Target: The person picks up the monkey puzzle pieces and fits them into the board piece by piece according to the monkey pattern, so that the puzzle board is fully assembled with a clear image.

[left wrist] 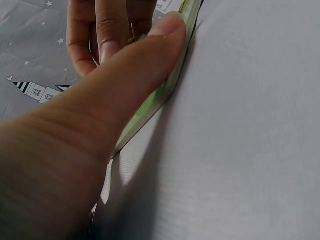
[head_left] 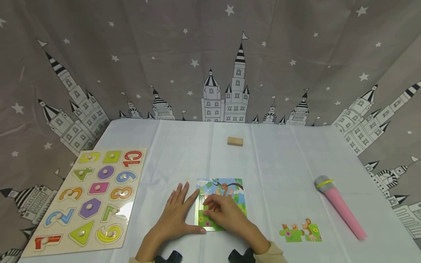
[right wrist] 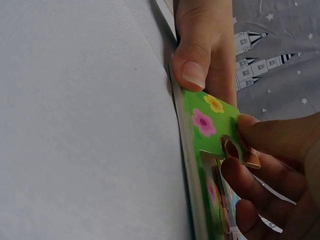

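Note:
A small jigsaw puzzle in a tray (head_left: 196, 213) lies at the near middle of the table, with an animal on a branch at its far side. My left hand (head_left: 175, 215) is spread flat along the tray's left side, and its thumb rests at the near edge. My right hand (head_left: 227, 212) is over the tray. In the right wrist view its thumb and finger pinch a green puzzle piece (right wrist: 207, 117) with a pink and a yellow flower, at the tray's near left corner. Two joined puzzle pieces (head_left: 292, 235) lie to the right, on the cloth.
A wooden number-and-shape board (head_left: 129, 215) with knobbed pieces fills the left side. On the right lies a pink toy microphone (head_left: 345, 212). A small wooden block (head_left: 235, 141) sits toward the back. White cloth covers the table, before a grey castle-print curtain (head_left: 171, 44).

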A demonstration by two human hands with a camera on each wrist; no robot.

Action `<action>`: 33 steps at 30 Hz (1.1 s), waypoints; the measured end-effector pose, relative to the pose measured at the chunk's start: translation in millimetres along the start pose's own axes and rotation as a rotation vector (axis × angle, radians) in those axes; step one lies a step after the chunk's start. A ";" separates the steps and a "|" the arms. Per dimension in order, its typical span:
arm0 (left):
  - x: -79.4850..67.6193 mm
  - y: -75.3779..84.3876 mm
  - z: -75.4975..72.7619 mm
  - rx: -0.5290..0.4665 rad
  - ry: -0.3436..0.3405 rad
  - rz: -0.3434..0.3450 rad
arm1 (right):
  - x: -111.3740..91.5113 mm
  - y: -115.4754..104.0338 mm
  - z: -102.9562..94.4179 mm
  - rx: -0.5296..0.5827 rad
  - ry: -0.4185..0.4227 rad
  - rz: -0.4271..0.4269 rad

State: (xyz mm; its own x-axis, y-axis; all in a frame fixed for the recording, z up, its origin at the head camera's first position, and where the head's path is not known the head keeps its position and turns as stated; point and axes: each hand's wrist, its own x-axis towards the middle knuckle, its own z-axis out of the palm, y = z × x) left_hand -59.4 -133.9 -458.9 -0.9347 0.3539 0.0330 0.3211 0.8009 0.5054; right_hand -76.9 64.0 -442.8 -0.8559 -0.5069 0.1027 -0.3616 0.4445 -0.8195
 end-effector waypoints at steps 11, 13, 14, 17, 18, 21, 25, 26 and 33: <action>0.3 0.5 0.5 0.013 0.011 0.011 | -8.6 -1.0 4.6 -0.296 0.013 0.007; 0.4 0.5 0.4 0.016 0.013 0.012 | -9.3 -1.8 5.1 -0.329 0.008 -0.002; 0.4 0.6 0.4 0.016 0.013 0.013 | -9.8 -2.2 5.3 -0.344 0.004 -0.003; 0.6 0.7 0.6 0.013 0.016 0.013 | -11.1 -3.3 5.8 -0.375 0.003 -0.004; 0.6 0.8 0.7 0.012 0.019 0.014 | -11.8 -3.6 6.0 -0.380 0.003 -0.004; 0.7 0.7 1.4 0.012 0.031 0.019 | -14.0 -3.3 6.8 -0.398 0.007 -0.005; 0.5 0.4 1.9 0.015 0.039 0.022 | -17.3 -2.9 8.1 -0.424 0.016 -0.007; 0.5 0.4 1.9 0.016 0.036 0.020 | -17.9 -3.0 8.3 -0.431 0.019 -0.010; 0.2 -0.6 0.9 0.017 -0.001 0.000 | -20.5 -2.7 9.5 -0.461 0.027 -0.030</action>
State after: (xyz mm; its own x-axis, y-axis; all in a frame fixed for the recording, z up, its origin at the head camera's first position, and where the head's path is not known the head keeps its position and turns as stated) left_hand -59.5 -133.9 -460.0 -0.9345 0.3546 0.0319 0.3237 0.8089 0.4908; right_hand -54.9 66.1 -448.0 -0.8496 -0.5078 0.1425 -0.5079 0.7152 -0.4801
